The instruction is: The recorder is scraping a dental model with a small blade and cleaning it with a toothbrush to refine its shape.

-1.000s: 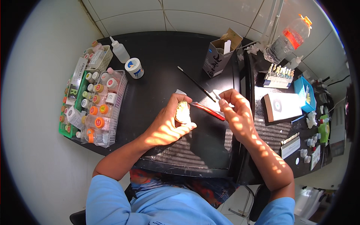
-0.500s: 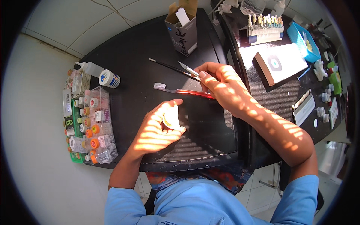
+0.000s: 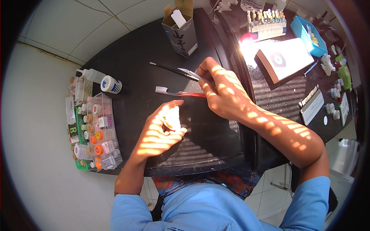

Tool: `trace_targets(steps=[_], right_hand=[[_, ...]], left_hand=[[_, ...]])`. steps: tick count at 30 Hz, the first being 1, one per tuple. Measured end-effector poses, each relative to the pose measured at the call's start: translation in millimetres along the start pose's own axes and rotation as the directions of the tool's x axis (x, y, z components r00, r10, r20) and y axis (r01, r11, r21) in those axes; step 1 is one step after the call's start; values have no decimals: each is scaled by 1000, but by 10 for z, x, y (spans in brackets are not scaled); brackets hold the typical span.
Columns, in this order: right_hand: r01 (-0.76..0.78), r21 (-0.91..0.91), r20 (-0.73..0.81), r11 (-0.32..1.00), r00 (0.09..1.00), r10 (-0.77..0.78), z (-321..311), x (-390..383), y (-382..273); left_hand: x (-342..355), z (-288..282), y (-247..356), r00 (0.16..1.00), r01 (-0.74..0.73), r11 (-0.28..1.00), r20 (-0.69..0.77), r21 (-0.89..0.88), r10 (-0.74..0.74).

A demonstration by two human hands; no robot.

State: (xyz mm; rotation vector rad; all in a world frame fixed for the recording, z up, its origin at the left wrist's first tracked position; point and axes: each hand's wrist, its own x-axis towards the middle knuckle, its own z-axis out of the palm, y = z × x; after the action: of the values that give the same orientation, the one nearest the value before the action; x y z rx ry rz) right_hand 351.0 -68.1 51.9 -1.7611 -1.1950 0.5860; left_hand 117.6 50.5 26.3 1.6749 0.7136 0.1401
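My left hand is closed round a pale cream object, possibly a dental cast, in patchy sunlight above the black desk. Farther forward, my right hand pinches a small knife-like tool with a pale pointed tip, close beside a thin black brush lying on the desk. A toothbrush with a clear red handle lies between my hands, its far end hidden under my right hand.
Bottle racks, a white tub and a squeeze bottle stand left. A grey open box stands at the back. The right-hand desk holds shade guides, a flat box, a blue basket and small jars.
My right hand has moved forward, away from my left hand, with the tool toward the black brush. My left hand still holds the pale object. The camera's view has shifted.
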Motion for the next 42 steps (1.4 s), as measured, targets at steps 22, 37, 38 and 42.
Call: trace_targets(steps=[22, 37, 38, 42], right_hand=[[-118, -338, 364, 934, 898, 245, -86, 16, -53], [-146, 98, 234, 984, 965, 120, -72, 60, 79], [-124, 88, 208, 988, 973, 104, -66, 65, 49], [-57, -70, 188, 996, 980, 69, -100, 45, -131]], left_hand=[[138, -140, -32, 898, -343, 934, -327, -101, 294], [92, -188, 97, 914, -289, 944, -338, -158, 223], [88, -194, 77, 914, -288, 944, -341, -159, 221], [61, -210, 66, 914, -289, 951, -326, -108, 241]])
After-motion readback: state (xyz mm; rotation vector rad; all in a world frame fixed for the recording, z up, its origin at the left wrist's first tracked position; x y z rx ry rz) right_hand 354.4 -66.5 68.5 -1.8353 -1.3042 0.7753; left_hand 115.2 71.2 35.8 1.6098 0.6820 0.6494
